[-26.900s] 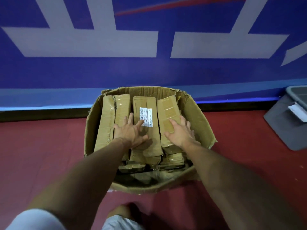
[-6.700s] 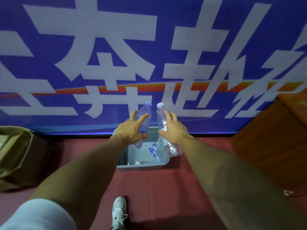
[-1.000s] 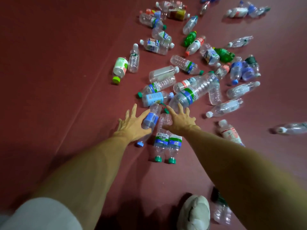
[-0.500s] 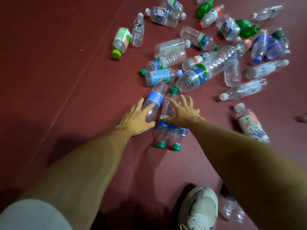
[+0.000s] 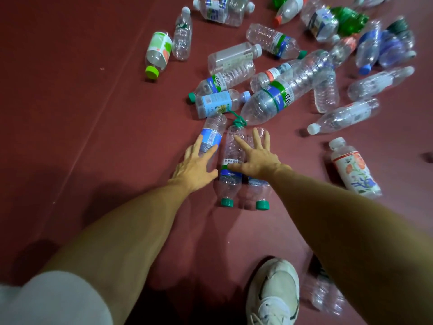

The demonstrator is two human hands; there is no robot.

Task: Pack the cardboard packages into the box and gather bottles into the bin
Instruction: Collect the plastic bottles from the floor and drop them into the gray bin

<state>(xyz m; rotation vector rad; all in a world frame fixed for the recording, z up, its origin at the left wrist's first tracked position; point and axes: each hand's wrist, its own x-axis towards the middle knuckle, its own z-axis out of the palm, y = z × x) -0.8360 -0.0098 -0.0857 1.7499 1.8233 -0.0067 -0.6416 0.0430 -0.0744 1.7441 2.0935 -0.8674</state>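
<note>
Many empty plastic bottles lie scattered on the dark red floor (image 5: 82,113). My left hand (image 5: 195,166) is spread over a clear bottle with a blue label (image 5: 212,132), its fingers touching the bottle's lower half. My right hand (image 5: 254,158) rests with straight, spread fingers on two clear bottles lying side by side, one with a green cap (image 5: 228,191) and its twin (image 5: 257,195). Neither hand has its fingers curled round a bottle. The box, the cardboard packages and the bin are out of view.
A big bottle with a green label (image 5: 281,95) lies just beyond my hands. A white floral bottle (image 5: 353,170) lies to the right, and a lime-capped bottle (image 5: 158,52) at far left. My white shoe (image 5: 274,292) stands near a crushed bottle (image 5: 325,294).
My view has dropped closer to the floor, and the pile has slid up in the frame. Both hands have settled lower onto the same three bottles.
</note>
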